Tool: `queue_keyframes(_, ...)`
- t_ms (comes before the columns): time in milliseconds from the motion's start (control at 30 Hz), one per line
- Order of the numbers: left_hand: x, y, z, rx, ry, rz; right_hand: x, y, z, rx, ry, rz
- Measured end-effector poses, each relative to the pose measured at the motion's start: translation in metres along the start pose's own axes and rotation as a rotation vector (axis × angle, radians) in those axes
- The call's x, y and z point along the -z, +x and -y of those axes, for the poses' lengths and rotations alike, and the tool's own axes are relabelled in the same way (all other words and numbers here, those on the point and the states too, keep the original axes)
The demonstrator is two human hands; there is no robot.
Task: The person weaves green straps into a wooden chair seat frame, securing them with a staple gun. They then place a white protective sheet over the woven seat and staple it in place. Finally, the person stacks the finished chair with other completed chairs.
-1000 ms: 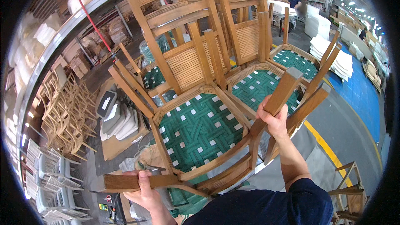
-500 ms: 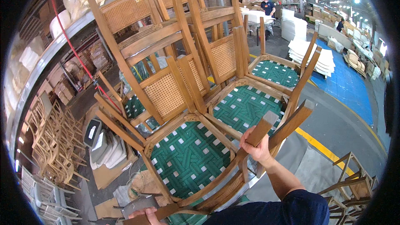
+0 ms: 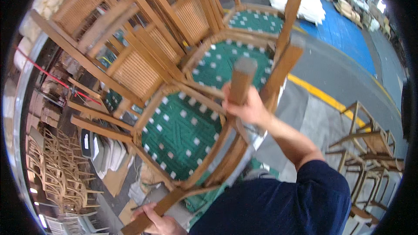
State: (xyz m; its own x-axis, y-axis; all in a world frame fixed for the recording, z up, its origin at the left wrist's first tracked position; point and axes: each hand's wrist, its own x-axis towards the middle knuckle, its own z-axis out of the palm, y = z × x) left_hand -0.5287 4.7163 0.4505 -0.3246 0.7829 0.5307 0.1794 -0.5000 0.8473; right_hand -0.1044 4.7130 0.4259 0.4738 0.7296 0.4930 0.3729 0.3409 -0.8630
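My right hand [image 3: 253, 109] is wrapped round one upright wooden leg of the nearest chair [image 3: 217, 165]. At lower left, my left hand [image 3: 157, 221] grips another leg of that chair, with the thumb over the wood. Green webbing with small white squares [image 3: 180, 132] spans the chair frame, seen from its underside. Beyond it, a second chair's webbed underside [image 3: 230, 63] lies alongside, and a third webbed seat [image 3: 257, 21] is farther back. Cane-backed chairs [image 3: 139, 69] stand tilted against them, legs up. Motion blurs the view slightly.
Stacked wooden chair frames [image 3: 61, 165] stand at left, near grey and white cushions [image 3: 106, 148] on cardboard. More wooden frames [image 3: 370, 143] are at right. A yellow floor line [image 3: 318, 93] runs past white sheets [image 3: 300, 4] and a blue floor covering [image 3: 348, 35]. A red hose [image 3: 48, 74] hangs at left.
The view has shifted, so the chairs sit farther left and higher in the picture. Both hands still grip the nearest chair's legs; more of my right arm and shirt shows.
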Motion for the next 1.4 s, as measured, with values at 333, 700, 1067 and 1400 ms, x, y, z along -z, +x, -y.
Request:
queue_keyframes(333,-0.001,-0.002,-0.023,0.003,-0.011,0.114,-0.010,0.012,0.024,-0.007,0.129,-0.066)
queue_keyframes(700,0.009,0.008,-0.037,0.068,-0.053,0.166,-0.018,0.014,0.034,0.026,0.147,-0.181)
queue_keyframes(1067,0.013,-0.015,-0.011,-0.068,-0.222,0.325,-0.014,0.000,0.010,0.010,0.121,-0.240)
queue_keyframes(1400,0.015,-0.040,0.043,-0.047,-0.098,0.362,-0.011,-0.016,-0.003,-0.115,-0.053,-0.221)
